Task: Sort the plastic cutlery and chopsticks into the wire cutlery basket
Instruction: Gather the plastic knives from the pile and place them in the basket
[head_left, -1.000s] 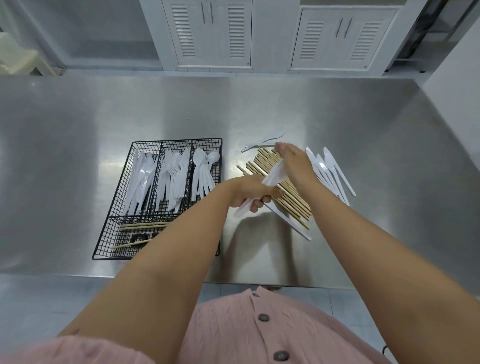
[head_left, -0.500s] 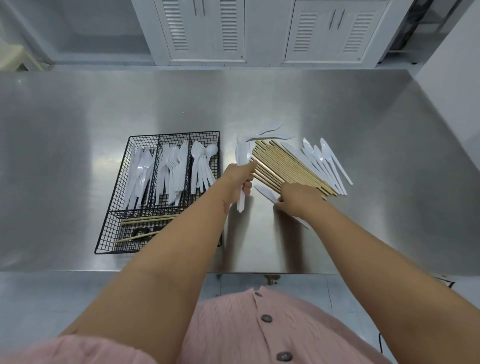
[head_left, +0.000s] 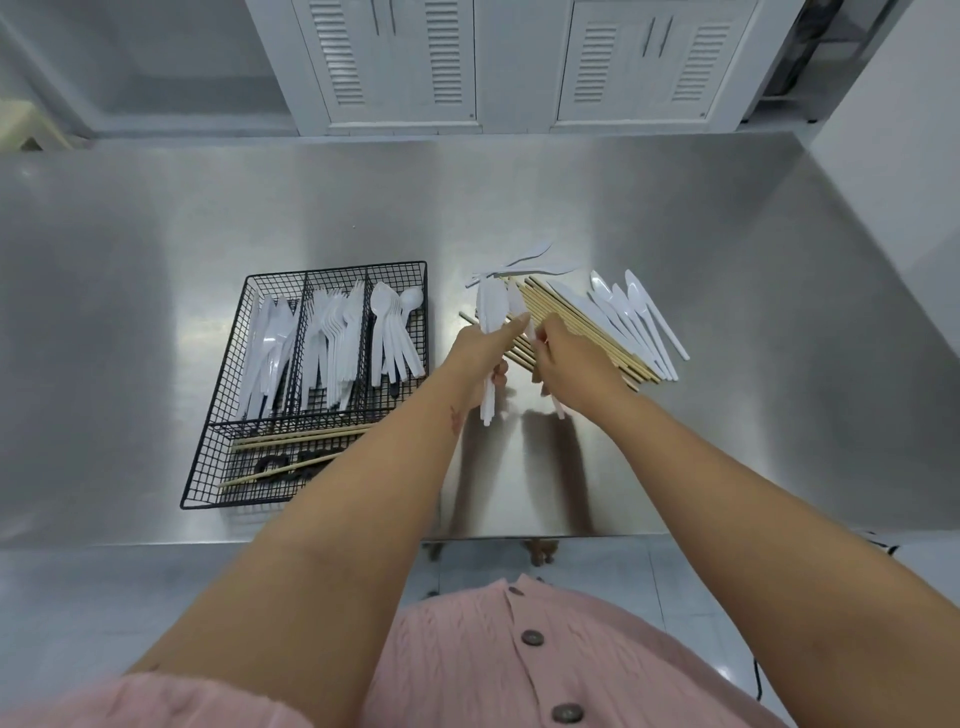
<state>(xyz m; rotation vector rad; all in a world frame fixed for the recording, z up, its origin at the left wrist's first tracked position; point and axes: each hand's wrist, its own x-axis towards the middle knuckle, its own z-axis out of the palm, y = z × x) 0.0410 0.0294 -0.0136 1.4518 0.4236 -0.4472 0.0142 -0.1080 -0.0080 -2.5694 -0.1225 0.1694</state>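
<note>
My left hand (head_left: 480, 356) clamps a smooth white plastic bundle (head_left: 491, 312). My right hand (head_left: 566, 358) curls round one flat piece (head_left: 559, 410) above slim wooden chopsticks (head_left: 587, 327). The black wire basket (head_left: 337, 268) sits left, and the brushed steel table (head_left: 727, 441) spreads right.

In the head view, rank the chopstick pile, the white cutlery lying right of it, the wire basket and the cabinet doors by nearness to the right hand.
1. Chopstick pile, directly under the right hand.
2. White cutlery, just to the right.
3. Wire basket, to the left, past the left hand.
4. Cabinet doors, far back.
</note>
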